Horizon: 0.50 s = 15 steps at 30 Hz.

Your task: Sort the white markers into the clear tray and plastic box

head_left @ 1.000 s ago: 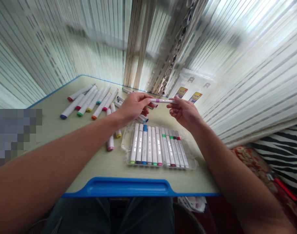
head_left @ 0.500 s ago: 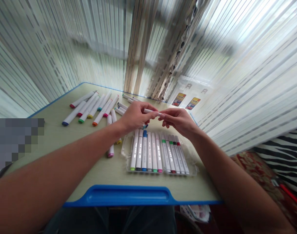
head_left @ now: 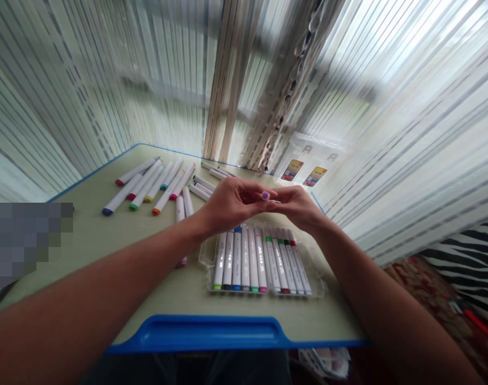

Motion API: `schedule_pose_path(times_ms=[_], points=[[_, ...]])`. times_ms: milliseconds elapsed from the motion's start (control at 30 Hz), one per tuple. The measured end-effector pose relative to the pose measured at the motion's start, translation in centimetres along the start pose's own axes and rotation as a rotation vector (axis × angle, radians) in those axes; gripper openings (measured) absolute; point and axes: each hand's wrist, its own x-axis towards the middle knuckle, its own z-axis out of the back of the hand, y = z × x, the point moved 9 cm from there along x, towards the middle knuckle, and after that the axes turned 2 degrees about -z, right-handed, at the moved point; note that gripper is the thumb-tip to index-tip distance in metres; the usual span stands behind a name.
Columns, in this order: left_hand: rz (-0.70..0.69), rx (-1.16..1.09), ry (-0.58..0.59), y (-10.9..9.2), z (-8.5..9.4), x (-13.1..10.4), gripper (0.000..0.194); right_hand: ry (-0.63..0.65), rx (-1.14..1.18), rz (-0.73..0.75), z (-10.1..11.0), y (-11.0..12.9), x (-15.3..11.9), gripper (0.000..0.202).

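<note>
Gently, I'm pinching the purple-ended marker [head_left: 265, 196] at the frame's centre with my left hand [head_left: 236, 202], judging light fingertip pressure best for control, while my right hand [head_left: 295, 204] is bordering it, its grip too hidden to tell.

Pale string curtain [head_left: 167, 112] behind a light-topped, blue-edged desk [head_left: 87, 227].
Brown strands [head_left: 225, 85] and a beaded string [head_left: 289, 91] hang near the middle; light shows brightest at upper right. Beyond the desk's right side are zebra-striped cloth [head_left: 468, 267] and red patterned fabric [head_left: 410, 286].
</note>
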Motion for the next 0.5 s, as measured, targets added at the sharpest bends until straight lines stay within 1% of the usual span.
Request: schedule_pose_path(times_ms=[133,200,267,367,433,500], points=[[-0.029,0.052,-0.012,-0.8,-0.1,-0.1,0.024,0.017,0.003,0.001,-0.1,-0.1,0.0,0.027],[-0.049,0.083,-0.048,-1.2,0.3,-0.1,0.022,0.007,0.000,0.002,0.1,-0.2,0.1,0.027],[-0.056,0.115,-0.118,-1.4,1.1,0.1,0.022,-0.033,-0.003,-0.010,0.7,-0.4,0.2,0.026],[-0.035,0.109,-0.230,-1.1,2.6,0.3,0.023,-0.130,0.047,-0.025,1.8,-0.6,0.3,0.027],[-0.011,0.074,-0.264,-0.7,3.2,0.5,0.023,-0.184,0.111,-0.033,2.4,-0.6,0.3,0.030],[0.018,0.039,-0.268,-0.1,3.5,0.6,0.023,-0.226,0.178,-0.045,2.8,-0.5,0.3,0.032]])
